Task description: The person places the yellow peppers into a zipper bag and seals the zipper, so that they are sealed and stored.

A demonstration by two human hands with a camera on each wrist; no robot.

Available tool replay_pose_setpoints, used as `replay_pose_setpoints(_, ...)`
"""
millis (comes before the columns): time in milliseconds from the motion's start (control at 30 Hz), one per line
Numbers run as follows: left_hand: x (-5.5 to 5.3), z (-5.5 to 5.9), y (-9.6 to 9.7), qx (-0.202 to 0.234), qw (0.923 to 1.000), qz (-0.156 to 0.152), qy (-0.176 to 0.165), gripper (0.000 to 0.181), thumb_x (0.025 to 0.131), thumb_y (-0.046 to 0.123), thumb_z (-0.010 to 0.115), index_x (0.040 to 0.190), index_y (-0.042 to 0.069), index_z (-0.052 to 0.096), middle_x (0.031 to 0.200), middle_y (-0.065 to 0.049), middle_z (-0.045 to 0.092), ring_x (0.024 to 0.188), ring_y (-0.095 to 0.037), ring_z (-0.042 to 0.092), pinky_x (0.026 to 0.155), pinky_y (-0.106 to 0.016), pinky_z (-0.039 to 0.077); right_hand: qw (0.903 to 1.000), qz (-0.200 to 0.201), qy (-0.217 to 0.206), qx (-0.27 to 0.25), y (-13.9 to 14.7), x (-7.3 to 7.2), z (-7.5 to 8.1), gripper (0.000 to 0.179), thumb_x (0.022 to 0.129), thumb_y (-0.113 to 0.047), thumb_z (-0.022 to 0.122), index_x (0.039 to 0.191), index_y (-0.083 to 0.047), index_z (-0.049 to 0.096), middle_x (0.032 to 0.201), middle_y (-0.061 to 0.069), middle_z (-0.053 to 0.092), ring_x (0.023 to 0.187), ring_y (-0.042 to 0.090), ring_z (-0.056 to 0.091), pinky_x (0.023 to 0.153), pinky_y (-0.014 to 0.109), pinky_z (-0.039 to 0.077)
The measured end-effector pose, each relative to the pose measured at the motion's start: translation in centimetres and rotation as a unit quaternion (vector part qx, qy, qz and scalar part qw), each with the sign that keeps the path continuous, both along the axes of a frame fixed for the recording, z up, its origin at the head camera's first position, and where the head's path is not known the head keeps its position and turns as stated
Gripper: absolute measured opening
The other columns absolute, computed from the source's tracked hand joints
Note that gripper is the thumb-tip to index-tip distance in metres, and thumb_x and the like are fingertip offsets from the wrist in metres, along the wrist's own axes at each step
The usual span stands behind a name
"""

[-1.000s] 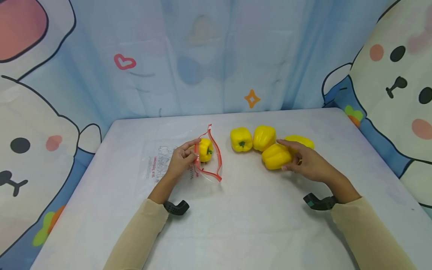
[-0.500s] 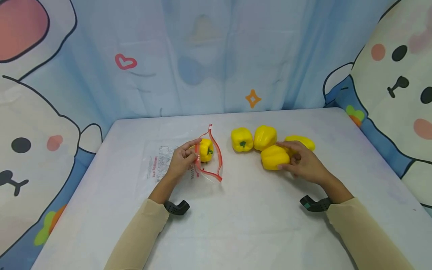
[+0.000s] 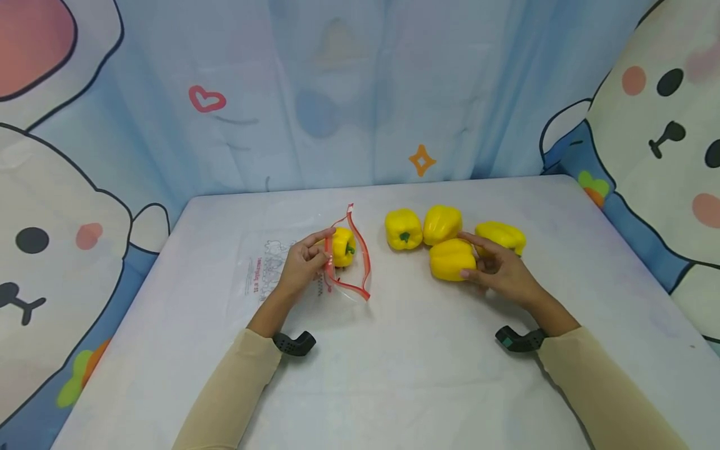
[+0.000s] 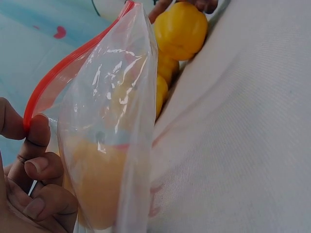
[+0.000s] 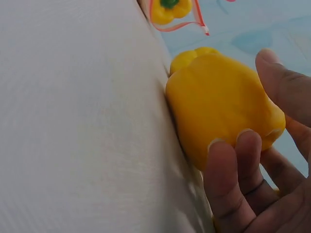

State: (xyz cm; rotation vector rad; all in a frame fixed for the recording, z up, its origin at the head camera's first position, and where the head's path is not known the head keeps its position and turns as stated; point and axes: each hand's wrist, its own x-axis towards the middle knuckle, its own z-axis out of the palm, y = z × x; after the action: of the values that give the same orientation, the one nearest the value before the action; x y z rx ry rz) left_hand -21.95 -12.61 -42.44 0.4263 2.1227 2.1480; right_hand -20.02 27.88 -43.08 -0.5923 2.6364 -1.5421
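Observation:
My left hand [image 3: 304,265] pinches the red zip edge of a clear plastic zip bag [image 3: 259,269] lying on the table's left half. The bag's mouth gapes to the right, and one yellow bell pepper [image 3: 342,245] sits just inside it, green stem facing out. In the left wrist view that pepper shows blurred through the plastic film [image 4: 109,97]. My right hand [image 3: 503,272] grips another yellow bell pepper [image 3: 451,259] from its right side, thumb and fingers around its end. In the right wrist view this pepper [image 5: 218,102] is close against the white tabletop.
Two yellow bell peppers [image 3: 403,229] [image 3: 442,224] stand side by side behind the held one. A third pepper [image 3: 500,235] lies on its side beyond my right hand. The white-covered table [image 3: 394,362] ends at a blue cartoon-print curtain [image 3: 349,125].
My right hand has closed in on the front pepper and shifted it slightly left, widening its distance from the rightmost pepper. The left hand and bag stay in place.

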Motion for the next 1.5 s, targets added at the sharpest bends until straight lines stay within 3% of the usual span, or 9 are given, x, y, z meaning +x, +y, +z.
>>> replay_pose_setpoints(100, -0.02, 0.02, -0.01, 0.001, 1.0000, 0.000, -0.001, 0.048, 0.095, 0.003, 0.050, 0.142, 0.010, 0.051, 0.065, 0.006, 0.049, 0.051, -0.011, 0.036, 0.050, -0.018, 0.033, 0.9994, 0.015, -0.013, -0.028, 0.16, -0.14, -0.27, 0.073, 0.089, -0.011, 0.071, 0.153, -0.015, 0.037, 0.128, 0.007, 0.054, 0.057, 0.024, 0.057, 0.051, 0.034, 0.054)
replay_pose_setpoints(200, 0.00, 0.00, 0.01, 0.001, 1.0000, 0.001, -0.002, 0.048, 0.094, 0.002, 0.050, 0.142, 0.010, 0.052, 0.065, 0.006, 0.049, 0.051, -0.011, 0.036, 0.050, -0.018, 0.033, 0.9966, 0.040, -0.045, -0.055, 0.27, -0.29, -0.57, 0.074, 0.090, -0.007, 0.069, 0.154, -0.014, 0.032, 0.155, 0.011, 0.033, 0.057, 0.022, 0.057, 0.052, 0.036, 0.056)
replay_pose_setpoints(333, 0.03, 0.12, 0.05, -0.003, 1.0000, 0.003, -0.003, 0.049, 0.094, 0.003, 0.050, 0.142, 0.010, 0.051, 0.064, 0.006, 0.049, 0.051, -0.011, 0.036, 0.050, -0.019, 0.033, 0.9913, 0.056, -0.089, -0.080, 0.34, -0.38, -0.86, 0.078, 0.090, -0.005, 0.067, 0.156, -0.018, 0.027, 0.157, 0.026, 0.017, 0.059, 0.021, 0.058, 0.054, 0.038, 0.057)
replay_pose_setpoints(633, 0.10, 0.24, 0.09, 0.004, 0.9999, 0.003, -0.010, 0.049, 0.093, 0.003, 0.050, 0.142, 0.009, 0.051, 0.062, 0.006, 0.046, 0.050, -0.011, 0.036, 0.050, -0.019, 0.032, 0.9914, 0.046, -0.099, -0.073, 0.20, -0.36, -0.85, 0.072, 0.095, -0.013, 0.063, 0.156, -0.020, 0.027, 0.158, 0.026, 0.019, 0.064, 0.023, 0.061, 0.057, 0.039, 0.058)
replay_pose_setpoints(1133, 0.06, 0.19, 0.11, -0.013, 0.9998, 0.011, -0.013, 0.047, 0.095, 0.004, 0.052, 0.141, 0.011, 0.053, 0.063, 0.005, 0.047, 0.051, -0.011, 0.036, 0.050, -0.018, 0.034, 0.9888, 0.028, -0.123, -0.079, 0.00, -0.37, -1.04, 0.080, 0.090, -0.014, 0.070, 0.156, -0.023, 0.026, 0.158, 0.021, 0.020, 0.071, 0.020, 0.060, 0.058, 0.040, 0.059)
replay_pose_setpoints(1500, 0.08, 0.13, 0.20, -0.022, 0.9995, 0.015, -0.015, 0.047, 0.095, 0.004, 0.052, 0.142, 0.011, 0.052, 0.063, 0.004, 0.048, 0.051, -0.013, 0.036, 0.051, -0.019, 0.034, 0.9919, 0.014, -0.109, -0.063, -0.22, -0.26, -1.06, 0.079, 0.088, -0.014, 0.073, 0.153, -0.020, 0.029, 0.156, 0.024, 0.022, 0.068, 0.022, 0.062, 0.057, 0.039, 0.058)
